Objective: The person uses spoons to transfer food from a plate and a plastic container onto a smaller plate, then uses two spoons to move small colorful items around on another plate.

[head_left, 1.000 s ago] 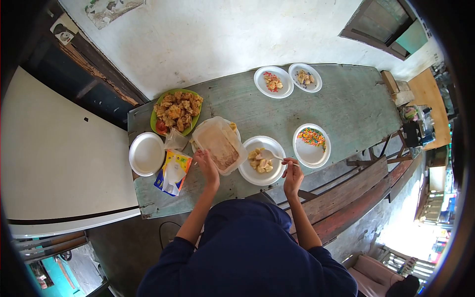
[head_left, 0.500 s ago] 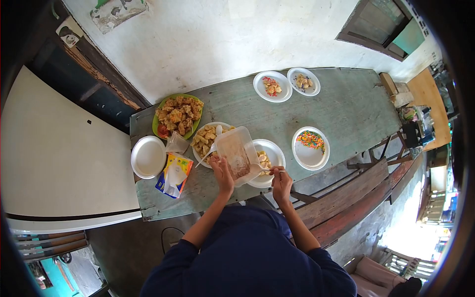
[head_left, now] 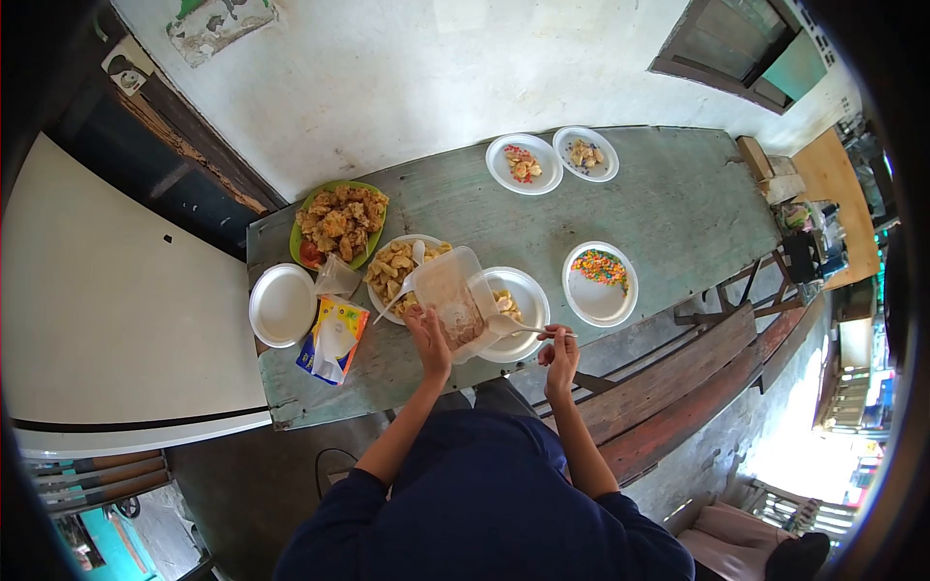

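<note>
My left hand (head_left: 429, 347) is closed on the near left side of a clear plastic container (head_left: 444, 281), which is tilted and has brown powder inside. In my right hand (head_left: 559, 362), a white spoon (head_left: 531, 330) is pinched by its handle, its bowl at the container's right edge. Partly behind both lies a white plate (head_left: 534, 292) with pale food pieces (head_left: 507, 305). The container also covers part of another plate of pale pieces (head_left: 389, 270), on which a second white spoon (head_left: 408, 284) rests.
Fried food fills a green plate (head_left: 375, 240) at the back left. A white plate (head_left: 283, 306), a small plastic bag (head_left: 336, 278) and a colourful packet (head_left: 331, 341) stand nearby. To the right are colourful sprinkles (head_left: 601, 266) on a plate (head_left: 601, 308); two topped plates (head_left: 499, 176) lie farther back.
My right hand and its spoon have shifted slightly right and down, away from the container, and more of the spoon shows. The container stays in my left hand. The whole view has shifted a little.
</note>
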